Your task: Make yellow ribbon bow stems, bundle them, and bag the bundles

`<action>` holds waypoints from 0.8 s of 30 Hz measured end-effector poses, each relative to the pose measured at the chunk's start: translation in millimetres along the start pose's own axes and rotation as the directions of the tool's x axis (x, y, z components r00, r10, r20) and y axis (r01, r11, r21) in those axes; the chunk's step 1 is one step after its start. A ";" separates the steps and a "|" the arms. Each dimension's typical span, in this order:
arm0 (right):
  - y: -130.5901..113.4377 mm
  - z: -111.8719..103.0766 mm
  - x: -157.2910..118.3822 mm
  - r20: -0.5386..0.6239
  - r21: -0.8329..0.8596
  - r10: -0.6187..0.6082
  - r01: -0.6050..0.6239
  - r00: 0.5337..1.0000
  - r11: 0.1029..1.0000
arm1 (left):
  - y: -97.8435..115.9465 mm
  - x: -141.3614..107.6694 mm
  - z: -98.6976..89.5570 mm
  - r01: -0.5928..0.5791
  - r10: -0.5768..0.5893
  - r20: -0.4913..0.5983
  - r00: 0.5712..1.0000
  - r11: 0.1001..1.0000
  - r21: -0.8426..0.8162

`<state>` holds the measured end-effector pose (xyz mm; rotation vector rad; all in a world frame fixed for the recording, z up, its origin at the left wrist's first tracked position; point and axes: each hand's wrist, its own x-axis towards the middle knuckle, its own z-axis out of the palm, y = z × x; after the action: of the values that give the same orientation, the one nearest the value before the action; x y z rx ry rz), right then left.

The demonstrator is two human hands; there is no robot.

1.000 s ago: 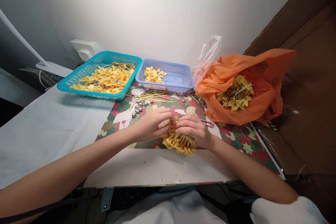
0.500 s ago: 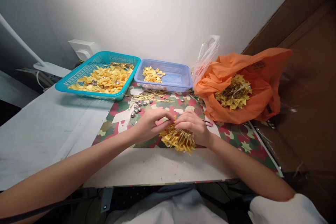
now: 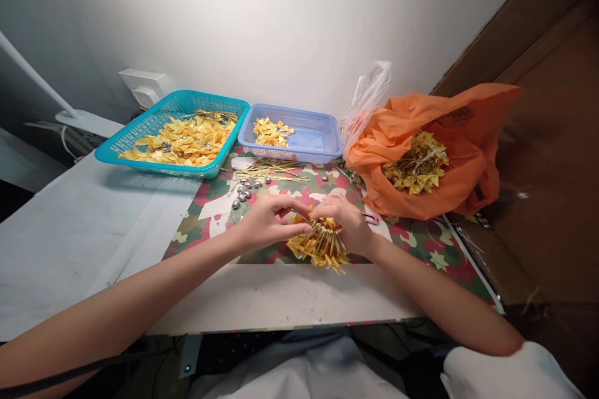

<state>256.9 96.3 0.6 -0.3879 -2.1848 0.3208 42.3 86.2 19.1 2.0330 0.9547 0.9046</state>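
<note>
A bunch of yellow ribbon bows on gold wire stems [image 3: 321,246] lies at the front edge of the patterned sheet, its stems fanned out. My right hand [image 3: 349,224] curls over the bunch's right side, with its fingers closed on the upper part. To the left, my left hand [image 3: 264,222] reaches its fingertips to the bunch. Its thumb and index finger stand apart, and nothing shows between them. The fingers partly hide the top of the bunch. Beyond my left hand lie several silver bells [image 3: 241,193] and loose gold wire ties [image 3: 269,169].
A teal basket [image 3: 219,165] of yellow bows stands at the back left, beside a blue basket [image 3: 322,154] with fewer bows. At the back right sits an orange plastic bag [image 3: 472,168] holding another bow bunch [image 3: 416,165]. A pink-handled tool [image 3: 372,219] lies by my right hand.
My left thumb has dropped away from the index finger, so the left fingers have parted. The right fingers have shifted slightly on the bunch, showing more gold stems.
</note>
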 end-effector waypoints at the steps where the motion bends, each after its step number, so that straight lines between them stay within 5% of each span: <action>1: 1.1 0.2 -0.3 0.005 -0.009 0.005 -0.005 1.000 1.000 | 1.0 -0.6 0.7 -0.016 0.016 -0.024 1.000 1.000 0.023; 5: 3.7 0.9 0.3 0.034 -0.035 0.031 -0.030 0.999 0.999 | 3.0 -2.4 2.0 -0.040 0.041 -0.032 0.999 0.999 0.036; 10: -2.4 -0.8 9.7 0.133 -0.050 0.191 -0.186 0.972 0.981 | 5.4 -4.2 3.1 0.089 -0.089 0.009 0.996 0.994 -0.065; 17: -23.4 -1.7 45.5 0.373 -0.339 0.584 -0.480 0.721 0.809 | 24.4 -4.6 11.7 0.284 -0.277 0.077 0.958 0.950 -0.126; 24: -34.0 6.5 67.1 0.405 -0.544 0.661 -0.414 0.632 0.730 | 26.3 -1.0 8.0 0.386 -0.369 0.121 0.921 0.904 -0.184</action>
<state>207.7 90.4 57.6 -1.3889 -2.6903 0.3462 57.1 70.4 36.1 1.6222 1.1125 0.6693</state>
